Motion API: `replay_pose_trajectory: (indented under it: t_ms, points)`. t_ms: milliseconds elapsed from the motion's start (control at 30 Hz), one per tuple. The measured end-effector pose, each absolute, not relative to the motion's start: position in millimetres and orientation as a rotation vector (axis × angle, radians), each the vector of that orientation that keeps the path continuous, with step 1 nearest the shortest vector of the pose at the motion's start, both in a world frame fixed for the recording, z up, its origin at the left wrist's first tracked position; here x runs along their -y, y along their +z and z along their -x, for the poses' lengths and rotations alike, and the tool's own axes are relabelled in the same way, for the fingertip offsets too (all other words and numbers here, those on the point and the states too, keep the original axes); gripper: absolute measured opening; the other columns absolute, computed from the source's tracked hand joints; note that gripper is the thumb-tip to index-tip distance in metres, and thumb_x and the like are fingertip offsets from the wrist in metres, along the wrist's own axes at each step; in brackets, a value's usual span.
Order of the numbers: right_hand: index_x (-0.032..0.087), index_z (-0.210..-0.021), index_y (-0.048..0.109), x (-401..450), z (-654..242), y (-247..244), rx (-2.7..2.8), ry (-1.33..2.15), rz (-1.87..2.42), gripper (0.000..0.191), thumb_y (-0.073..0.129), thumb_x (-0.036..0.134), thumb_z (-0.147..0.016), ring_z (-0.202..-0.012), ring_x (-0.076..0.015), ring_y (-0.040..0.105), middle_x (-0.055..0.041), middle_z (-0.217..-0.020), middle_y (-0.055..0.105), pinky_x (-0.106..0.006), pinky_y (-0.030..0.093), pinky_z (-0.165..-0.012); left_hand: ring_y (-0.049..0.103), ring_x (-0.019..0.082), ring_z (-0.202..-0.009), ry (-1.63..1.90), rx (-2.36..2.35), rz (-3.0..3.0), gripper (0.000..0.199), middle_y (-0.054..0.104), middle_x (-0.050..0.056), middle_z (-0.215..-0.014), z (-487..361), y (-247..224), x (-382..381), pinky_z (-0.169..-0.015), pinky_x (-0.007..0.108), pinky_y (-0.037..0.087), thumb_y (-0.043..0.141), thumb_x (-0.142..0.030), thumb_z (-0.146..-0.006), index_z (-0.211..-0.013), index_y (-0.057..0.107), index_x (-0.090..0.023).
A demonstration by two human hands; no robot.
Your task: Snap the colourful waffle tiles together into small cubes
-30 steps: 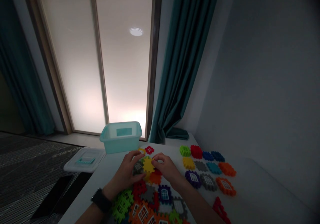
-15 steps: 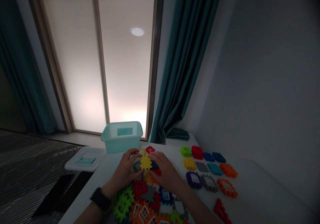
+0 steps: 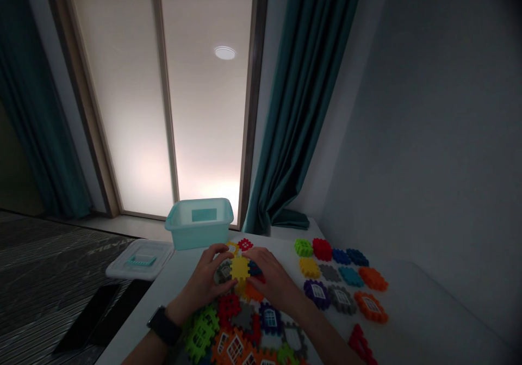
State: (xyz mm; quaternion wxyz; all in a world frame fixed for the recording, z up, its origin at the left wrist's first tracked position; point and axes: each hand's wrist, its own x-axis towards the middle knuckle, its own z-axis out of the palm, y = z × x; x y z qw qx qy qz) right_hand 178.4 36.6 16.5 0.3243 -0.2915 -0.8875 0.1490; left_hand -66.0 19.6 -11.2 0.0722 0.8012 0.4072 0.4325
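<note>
A yellow, square plastic piece with toothed edges (image 3: 240, 267) is held over the far part of the loose pile on the white table (image 3: 179, 270). The left hand (image 3: 206, 275) and right hand (image 3: 271, 278) are both clamped on it from opposite sides, index fingers along its far edge and thumbs at its near edge, with the piece filling the gap between them. Close beneath lie an orange toothed plastic piece (image 3: 253, 293) and, partly behind the right hand, a dark blue one (image 3: 255, 268). Nearer the person, the pile includes a lime-green toothed plastic piece (image 3: 203, 329) and orange toothed plastic pieces with white window panes (image 3: 235, 347). A black wristwatch (image 3: 164, 326) sits on the left wrist. Farther right, toothed pieces stand in three rows, among them a thick red one (image 3: 322, 249) and a purple one with a white window (image 3: 316, 293). Beyond the hands stands a translucent aqua plastic bin (image 3: 199, 237); left of it is a clear plastic lid with an aqua handle (image 3: 141, 259)
</note>
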Motion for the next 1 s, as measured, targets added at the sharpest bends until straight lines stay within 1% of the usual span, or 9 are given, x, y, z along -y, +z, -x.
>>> replay_pose_trajectory:
  t_ms: [200,467,600,767,900,1000]
  points:
    - [0.031,-0.138,0.047,-33.8,-179.6,22.7,2.356,0.402,0.756,0.059,0.064,0.009,-0.085,-0.131,-0.0261,0.049,-0.0061,-0.140,0.056,-0.048,0.039,-0.113,0.055,0.031,-0.119,1.267,-1.265,-2.447,0.045,0.054,0.009,-0.127,65.2,-9.2,-17.5,-0.103,0.047,0.048,0.078,-0.027,-0.076,-0.117,0.060,-0.027]
    - [0.030,-0.138,0.048,-36.2,-180.8,20.1,2.378,0.378,0.749,0.062,0.065,0.007,-0.083,-0.132,-0.0260,0.049,-0.0062,-0.140,0.056,-0.048,0.038,-0.114,0.056,0.032,-0.116,1.249,-1.327,-2.516,0.052,0.056,0.009,-0.125,66.7,-9.8,-18.9,-0.100,0.048,0.049,0.082,-0.028,-0.072,-0.119,0.060,-0.027]
    - [0.029,-0.139,0.045,-39.4,-182.7,16.0,2.382,0.349,0.751,0.066,0.065,0.004,-0.082,-0.132,-0.0264,0.049,-0.0076,-0.140,0.055,-0.049,0.039,-0.113,0.057,0.030,-0.114,1.241,-1.335,-2.584,0.053,0.057,0.009,-0.126,66.6,-8.4,-18.1,-0.098,0.045,0.051,0.082,-0.023,-0.071,-0.119,0.062,-0.026]
    - [0.031,-0.141,0.044,-38.5,-184.8,17.6,2.394,0.303,0.753,0.070,0.067,0.003,-0.081,-0.131,-0.0269,0.050,-0.0076,-0.139,0.056,-0.049,0.042,-0.111,0.057,0.029,-0.115,1.216,-1.294,-2.627,0.053,0.056,0.009,-0.127,67.2,-6.4,-17.5,-0.099,0.044,0.051,0.081,-0.018,-0.071,-0.120,0.063,-0.026]
    - [0.031,-0.138,0.046,-37.7,-184.5,18.5,2.387,0.271,0.730,0.065,0.067,0.004,-0.082,-0.130,-0.0268,0.052,-0.0073,-0.137,0.058,-0.049,0.043,-0.110,0.057,0.028,-0.115,1.221,-1.261,-2.580,0.044,0.055,0.009,-0.129,68.5,-7.1,-18.8,-0.101,0.044,0.050,0.074,-0.018,-0.078,-0.120,0.064,-0.026]
    - [0.028,-0.130,0.052,-38.5,-184.4,16.8,2.374,0.275,0.704,0.054,0.068,0.006,-0.083,-0.128,-0.0258,0.054,-0.0071,-0.133,0.062,-0.047,0.044,-0.108,0.056,0.027,-0.115,1.241,-1.239,-2.494,0.038,0.054,0.008,-0.128,67.8,-6.8,-19.6,-0.102,0.043,0.049,0.069,-0.018,-0.081,-0.118,0.064,-0.027]
